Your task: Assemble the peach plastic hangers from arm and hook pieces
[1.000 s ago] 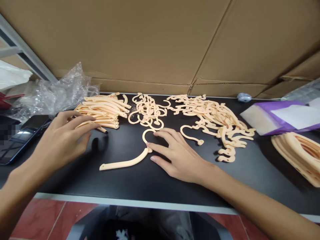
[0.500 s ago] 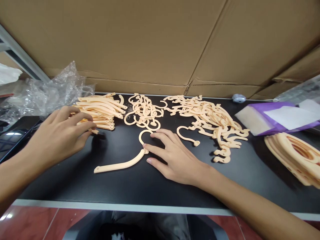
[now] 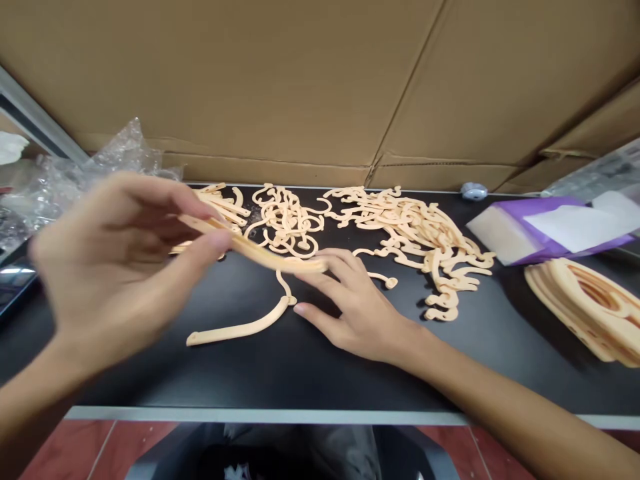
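Raised over the table, my left hand (image 3: 120, 267) pinches a cream plastic hanger arm (image 3: 265, 255) between thumb and fingers; motion blurs the hand slightly. The piece stretches rightward, its far end in front of my right fingers. My right hand (image 3: 345, 303) lies on the table with fingers spread, beside a cream hanger hook (image 3: 285, 283). The lifted arm covers some of the hook and my right fingertips. Joined at the hook's base, another hanger arm (image 3: 240, 331) lies flat, pointing left.
Behind are piles of hanger arms (image 3: 223, 203), hooks (image 3: 287, 220) and further hanger parts (image 3: 415, 223). Stacked cream pieces (image 3: 565, 300) and a purple tissue pack (image 3: 520, 230) stand right. Clear plastic wrap (image 3: 125, 150) lies left; cardboard (image 3: 250, 80) closes off the back.
My left hand has come up and to the right from the left pile, bringing a hanger arm with it. My right hand has stayed nearly in place by the hook.
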Demonstrator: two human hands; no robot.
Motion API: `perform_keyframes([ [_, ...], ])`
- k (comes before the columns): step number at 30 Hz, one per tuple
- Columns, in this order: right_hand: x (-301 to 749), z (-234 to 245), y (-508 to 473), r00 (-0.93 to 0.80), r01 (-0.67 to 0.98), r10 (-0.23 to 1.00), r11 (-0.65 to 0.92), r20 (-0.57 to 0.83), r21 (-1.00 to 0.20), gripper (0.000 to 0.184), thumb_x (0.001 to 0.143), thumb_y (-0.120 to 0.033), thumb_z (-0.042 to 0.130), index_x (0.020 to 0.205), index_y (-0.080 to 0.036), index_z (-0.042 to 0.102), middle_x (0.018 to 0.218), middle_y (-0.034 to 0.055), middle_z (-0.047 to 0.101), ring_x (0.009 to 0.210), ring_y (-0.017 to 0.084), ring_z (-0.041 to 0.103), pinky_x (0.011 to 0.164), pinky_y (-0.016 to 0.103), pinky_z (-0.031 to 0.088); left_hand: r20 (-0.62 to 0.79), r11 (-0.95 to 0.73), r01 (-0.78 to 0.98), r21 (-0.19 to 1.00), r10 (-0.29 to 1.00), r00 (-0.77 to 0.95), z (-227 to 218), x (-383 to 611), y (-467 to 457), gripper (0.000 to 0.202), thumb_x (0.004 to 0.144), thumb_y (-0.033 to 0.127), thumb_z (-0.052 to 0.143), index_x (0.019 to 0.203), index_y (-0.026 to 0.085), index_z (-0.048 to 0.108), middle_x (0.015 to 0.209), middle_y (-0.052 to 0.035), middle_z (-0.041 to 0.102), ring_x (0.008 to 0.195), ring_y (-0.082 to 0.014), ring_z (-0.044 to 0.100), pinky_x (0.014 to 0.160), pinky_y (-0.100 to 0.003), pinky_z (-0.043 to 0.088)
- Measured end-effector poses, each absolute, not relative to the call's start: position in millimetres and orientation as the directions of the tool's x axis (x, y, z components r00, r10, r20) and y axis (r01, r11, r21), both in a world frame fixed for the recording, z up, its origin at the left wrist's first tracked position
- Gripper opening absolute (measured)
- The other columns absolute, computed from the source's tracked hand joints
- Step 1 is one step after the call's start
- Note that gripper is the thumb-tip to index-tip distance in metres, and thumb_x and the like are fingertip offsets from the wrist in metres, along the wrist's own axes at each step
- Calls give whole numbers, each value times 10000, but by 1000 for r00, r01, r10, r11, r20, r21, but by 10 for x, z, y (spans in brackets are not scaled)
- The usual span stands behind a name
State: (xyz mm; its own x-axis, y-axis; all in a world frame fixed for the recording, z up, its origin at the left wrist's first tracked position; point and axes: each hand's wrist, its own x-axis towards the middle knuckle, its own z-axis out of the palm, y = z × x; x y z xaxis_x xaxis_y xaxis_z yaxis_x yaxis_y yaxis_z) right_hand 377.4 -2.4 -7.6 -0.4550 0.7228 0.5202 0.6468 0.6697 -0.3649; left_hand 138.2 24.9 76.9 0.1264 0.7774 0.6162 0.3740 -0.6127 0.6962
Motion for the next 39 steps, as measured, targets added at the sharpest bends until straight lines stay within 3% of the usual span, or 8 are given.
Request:
perform_keyframes([
  [5, 3787, -23, 22, -244, 558, 811, 566, 532, -607, 307, 884, -298, 689, 1137, -124, 664, 1056, 115, 717, 1035, 240, 608, 944, 426, 506, 392, -450, 183, 874, 876, 280, 588, 1668, 485, 180, 739, 148, 797, 723, 147, 618, 778, 0, 712, 675, -96, 687, 628, -188, 569],
  [9, 3822, 17, 58, -54, 465, 930, 346, 364, -815, 214, 906, -332, 646, 1047, -181, 699, 977, 58, 732, 933, 201, 643, 837, 362, 509, 225, -279, 106, 954, 906, 360, 378, 1698, 531, 200, 727, 124, 799, 692, 130, 602, 827, -12, 726, 693, -91, 691, 653, -187, 582],
  [13, 3838, 6, 95, 7, 314, 980, 188, 200, -931, 226, 933, -385, 594, 1001, -209, 719, 984, 41, 741, 907, 189, 647, 819, 348, 491, 225, -297, 109, 949, 875, 429, 219, 1758, 449, 198, 740, 151, 792, 687, 141, 603, 830, -15, 698, 767, -121, 690, 712, -230, 582],
  [21, 3839, 23, 136, -4, 106, 995, 96, 96, -990, 208, 894, -388, 639, 877, -184, 678, 850, 18, 690, 800, 156, 619, 768, 303, 488, 255, -473, 231, 850, 753, 606, 151, 1708, 384, 59, 833, 186, 724, 813, 157, 677, 907, -34, 708, 833, -133, 677, 804, -254, 544],
  [26, 3858, 24, 162, 27, -26, 993, 119, 118, -993, 149, 876, -341, 670, 861, -193, 662, 821, -8, 654, 740, 114, 581, 718, 252, 487, 274, -552, 345, 759, 752, 599, 149, 1670, 366, 65, 881, 177, 638, 835, 167, 682, 832, -9, 695, 770, -116, 647, 751, -237, 514],
  [31, 3882, 28, 168, 29, -114, 994, 111, 109, -987, 147, 883, -334, 664, 963, -216, 701, 860, -8, 646, 759, 118, 572, 725, 269, 469, 346, -628, 493, 602, 762, 547, 186, 1619, 388, 77, 875, 213, 603, 854, 171, 663, 752, 11, 657, 674, -104, 599, 674, -225, 481],
  [35, 3911, 43, 159, 22, -92, 997, 71, 69, -993, 232, 878, -332, 649, 1069, -218, 713, 783, -8, 631, 737, 136, 571, 709, 296, 448, 155, -549, 698, 460, 823, 546, 213, 1540, 469, 224, 867, 392, 616, 742, 208, 641, 626, 42, 616, 547, -110, 532, 551, -247, 400],
  [39, 3916, 48, 151, 76, -56, 995, 71, 66, -996, 415, 842, -285, 665, 1251, -265, 599, 660, -56, 577, 653, 141, 551, 646, 293, 433, 38, -608, 700, 376, 764, 644, 208, 1507, 496, 344, 810, 546, 659, 719, 216, 624, 671, 26, 631, 601, -139, 558, 551, -262, 362],
])
